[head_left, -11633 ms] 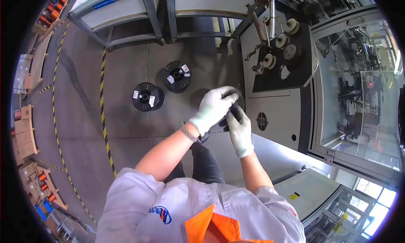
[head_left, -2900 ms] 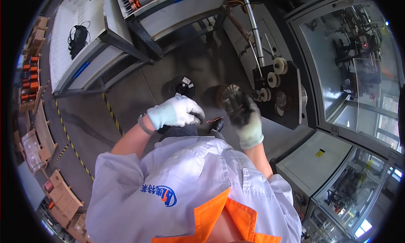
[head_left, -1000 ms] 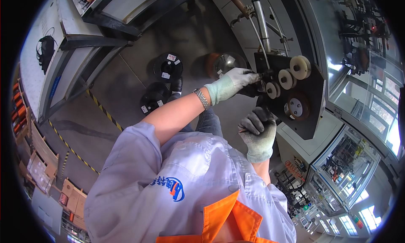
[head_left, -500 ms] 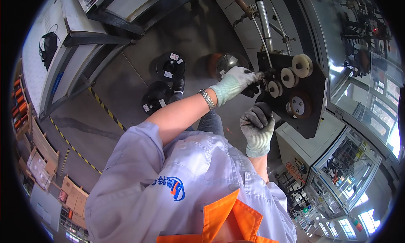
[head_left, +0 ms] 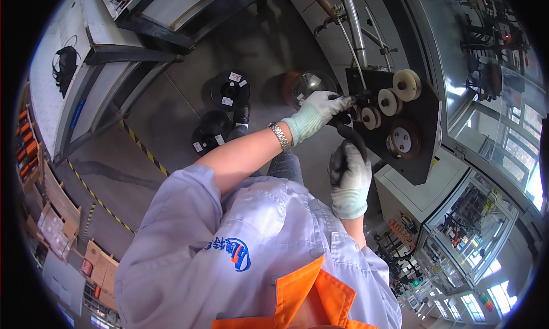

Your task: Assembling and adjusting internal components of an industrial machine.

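My left hand point(head_left: 323, 108), in a white glove with a watch above its cuff, reaches to the left edge of a black plate point(head_left: 413, 168). Its fingers are closed at small dark parts there, and what they pinch cannot be made out. Just below, my right hand point(head_left: 350, 172) is gloved in white with dark fingers. One finger stretches up toward the left hand, the thumb stands apart, and nothing shows in its grasp. On the plate sit cream pulleys point(head_left: 390, 102) and a brown-rimmed wheel point(head_left: 403, 139). A metal rod point(head_left: 353, 20) rises behind the plate.
Black spools point(head_left: 230, 90) stand on the floor near my feet, and a shiny round spool point(head_left: 313, 89) lies behind my left hand. A white cabinet point(head_left: 420, 186) stands below the plate. Glass-sided machines point(head_left: 472, 226) line the right, a metal-framed bench point(head_left: 114, 53) the left.
My right hand has gone from curled fingers to one finger stretched up toward the left hand. The left hand stays at the plate's edge, and the plate has shifted very slightly in view.
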Motion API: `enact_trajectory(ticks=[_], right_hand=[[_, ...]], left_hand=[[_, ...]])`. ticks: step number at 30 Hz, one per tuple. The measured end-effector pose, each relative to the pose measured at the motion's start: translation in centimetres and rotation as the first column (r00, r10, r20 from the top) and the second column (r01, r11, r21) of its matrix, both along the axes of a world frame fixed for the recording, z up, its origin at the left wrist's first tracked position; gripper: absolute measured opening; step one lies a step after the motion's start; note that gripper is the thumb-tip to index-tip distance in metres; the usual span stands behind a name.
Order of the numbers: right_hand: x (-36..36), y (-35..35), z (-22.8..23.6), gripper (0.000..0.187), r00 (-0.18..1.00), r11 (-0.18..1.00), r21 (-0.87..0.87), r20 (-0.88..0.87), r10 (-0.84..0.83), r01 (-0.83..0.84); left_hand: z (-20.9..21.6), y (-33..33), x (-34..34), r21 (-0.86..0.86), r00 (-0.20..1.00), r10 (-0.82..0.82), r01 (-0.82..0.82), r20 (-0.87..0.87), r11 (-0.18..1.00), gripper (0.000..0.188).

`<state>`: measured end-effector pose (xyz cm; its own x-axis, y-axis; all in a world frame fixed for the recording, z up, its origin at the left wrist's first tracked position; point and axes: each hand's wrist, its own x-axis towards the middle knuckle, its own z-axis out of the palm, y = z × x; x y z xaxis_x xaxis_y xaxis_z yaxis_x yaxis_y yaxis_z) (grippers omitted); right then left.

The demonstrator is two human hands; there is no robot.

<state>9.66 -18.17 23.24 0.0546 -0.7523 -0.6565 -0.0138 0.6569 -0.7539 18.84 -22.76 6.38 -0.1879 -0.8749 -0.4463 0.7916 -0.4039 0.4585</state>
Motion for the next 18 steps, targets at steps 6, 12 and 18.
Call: enact_trajectory(ticks=[6,12,18], right_hand=[[-0.3,-0.4,0.4,0.029,0.947,0.974,-0.093,-0.269,0.177,-0.208],[-5.1,0.6,-1.6,0.018,0.748,0.917,0.299,0.536,-0.391,0.265],[-5.3,0.4,-2.4,0.024,0.539,0.831,0.486,0.638,-0.549,0.272]], left_hand=[[-0.9,0.0,-0.4,-0.009,0.998,0.041,-0.041,-0.052,0.999,0.033],[3.3,0.1,1.3,0.073,0.981,-0.136,0.126,0.141,0.989,0.034],[4.1,0.8,1.7,-0.047,0.968,-0.115,0.128,0.223,0.991,0.034]])
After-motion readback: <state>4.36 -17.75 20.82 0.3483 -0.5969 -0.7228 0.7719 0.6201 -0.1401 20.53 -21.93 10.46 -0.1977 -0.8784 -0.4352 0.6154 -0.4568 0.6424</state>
